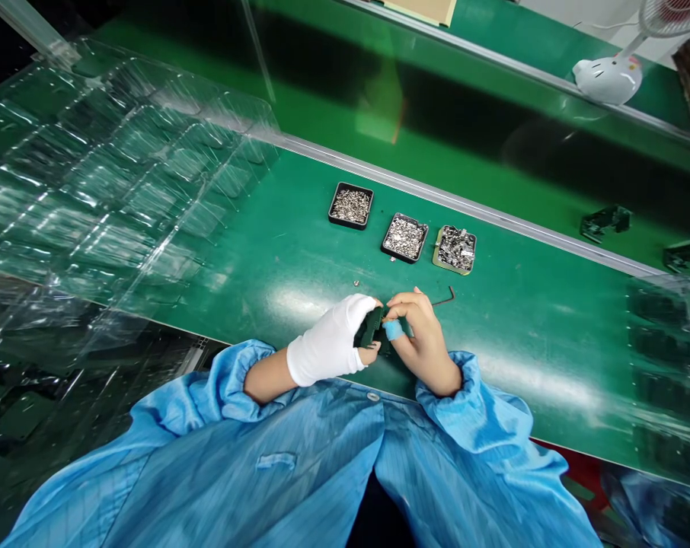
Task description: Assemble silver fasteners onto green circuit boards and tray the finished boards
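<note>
Looking down from the head view, I see the left hand, in a white glove with bare fingertips, holding a dark green part near the body, above the green surface. Its grip is closed about the part, thumb on one side and fingers on the other. The right hand, one finger wrapped in blue tape, has its fingertips bunched at the part's edge; whether they pinch anything small, I can't tell.

Just beyond the right hand lies a bent hex key. Farther off sit two black trays and a pale tray, all heaped with small silvery pieces. One loose bit lies on the surface nearer the hands. Clear plastic trays spread along the left.
</note>
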Tool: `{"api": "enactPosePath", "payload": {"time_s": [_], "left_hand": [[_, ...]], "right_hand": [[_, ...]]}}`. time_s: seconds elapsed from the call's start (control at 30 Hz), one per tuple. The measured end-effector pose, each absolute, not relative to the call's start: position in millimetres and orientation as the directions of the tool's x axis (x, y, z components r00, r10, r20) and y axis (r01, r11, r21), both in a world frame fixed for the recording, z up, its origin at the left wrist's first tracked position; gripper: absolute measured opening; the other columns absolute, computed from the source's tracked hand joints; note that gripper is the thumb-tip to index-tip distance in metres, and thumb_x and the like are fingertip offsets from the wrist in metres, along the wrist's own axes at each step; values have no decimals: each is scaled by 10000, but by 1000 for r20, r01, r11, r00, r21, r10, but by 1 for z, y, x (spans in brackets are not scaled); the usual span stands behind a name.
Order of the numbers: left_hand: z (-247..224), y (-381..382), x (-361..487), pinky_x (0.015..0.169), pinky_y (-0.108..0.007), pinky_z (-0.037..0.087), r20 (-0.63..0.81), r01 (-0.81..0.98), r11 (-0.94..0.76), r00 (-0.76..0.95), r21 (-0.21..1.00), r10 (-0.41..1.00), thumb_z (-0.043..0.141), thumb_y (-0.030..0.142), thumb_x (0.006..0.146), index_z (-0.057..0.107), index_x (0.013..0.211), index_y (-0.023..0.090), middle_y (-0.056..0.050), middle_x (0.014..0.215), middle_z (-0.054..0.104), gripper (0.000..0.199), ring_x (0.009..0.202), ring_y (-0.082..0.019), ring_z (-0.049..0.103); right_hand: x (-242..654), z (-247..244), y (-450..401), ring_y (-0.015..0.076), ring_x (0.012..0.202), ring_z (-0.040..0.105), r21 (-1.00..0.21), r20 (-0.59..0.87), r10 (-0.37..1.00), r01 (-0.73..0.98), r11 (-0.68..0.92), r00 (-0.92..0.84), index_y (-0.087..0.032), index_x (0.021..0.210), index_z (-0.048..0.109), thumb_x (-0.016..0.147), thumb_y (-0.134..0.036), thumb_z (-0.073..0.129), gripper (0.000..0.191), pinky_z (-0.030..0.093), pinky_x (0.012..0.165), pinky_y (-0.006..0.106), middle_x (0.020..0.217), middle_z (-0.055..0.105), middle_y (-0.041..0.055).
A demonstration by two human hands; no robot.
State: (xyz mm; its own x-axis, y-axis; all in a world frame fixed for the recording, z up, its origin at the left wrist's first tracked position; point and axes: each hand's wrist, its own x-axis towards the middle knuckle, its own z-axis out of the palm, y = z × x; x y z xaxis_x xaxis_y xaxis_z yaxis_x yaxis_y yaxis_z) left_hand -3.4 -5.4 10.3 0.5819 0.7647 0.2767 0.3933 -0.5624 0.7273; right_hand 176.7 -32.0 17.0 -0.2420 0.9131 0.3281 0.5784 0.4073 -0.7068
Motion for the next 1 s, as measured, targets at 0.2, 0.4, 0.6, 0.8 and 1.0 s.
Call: {"api": "enactPosePath", "payload": {"time_s": [0.2,0.4,0.6,0.8,1.0], "left_hand": [[9,-4,0,970,-426,474,324,366,-543,511,756,796,478,144,813,480,1154,186,-112,1158,594,344,1123,-239,571],[8,8,2,918,-386,504,394,379,-617,518,690,759,497,163,844,579,1046,162,-96,1067,666,217,1012,-218,626],[8,2,7,849,-422,500,380,574,-624,496,531,780,477,189,805,590,1005,172,-110,990,651,230,950,-264,616],[2,-10,17,816,-480,476,350,656,-567,445,498,824,545,226,694,541,1012,156,-147,1008,594,326,952,-328,569],[-3,-7,8,822,-413,488,379,513,-555,413,655,828,508,199,701,441,1049,186,-87,971,539,355,912,-252,558]], "right_hand": [[170,20,-32,198,910,574,-744,370,912,531,406,-179,-237,882,533,895,-167,509,74,404,974,454,939,589,42],[167,19,-34,198,892,572,-756,378,914,521,397,-148,-239,889,523,893,-172,521,67,451,889,415,927,589,40],[166,13,-33,191,876,590,-730,387,907,547,411,-164,-238,918,494,900,-147,489,93,436,939,442,913,608,34],[170,6,-31,213,877,590,-680,396,903,608,410,-165,-233,922,492,863,-92,433,164,510,743,370,943,603,68],[174,13,-26,188,909,597,-746,338,909,519,417,-245,-234,996,507,873,-127,490,164,505,795,335,977,610,47]]}}
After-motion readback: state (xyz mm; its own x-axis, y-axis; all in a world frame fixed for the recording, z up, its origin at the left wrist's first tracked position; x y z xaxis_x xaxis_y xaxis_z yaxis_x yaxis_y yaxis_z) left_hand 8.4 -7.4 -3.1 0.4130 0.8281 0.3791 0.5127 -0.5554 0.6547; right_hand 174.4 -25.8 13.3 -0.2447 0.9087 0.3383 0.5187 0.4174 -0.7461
